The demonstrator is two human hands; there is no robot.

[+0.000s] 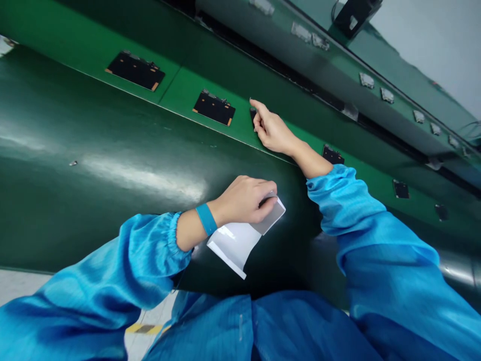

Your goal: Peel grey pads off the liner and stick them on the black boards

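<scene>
My left hand is curled over a white and grey sheet that lies on the dark green table, fingers pressed on its top edge. My right hand reaches out to the brighter green belt and rests on a small black board, forefinger stretched out, other fingers bent; most of that board is hidden under the hand. Both arms wear blue sleeves, and a blue band circles my left wrist.
More black boards ride the belt: one at the far left, one beside my right hand, others to the right. A second line beyond carries small grey parts. A black device stands at top right.
</scene>
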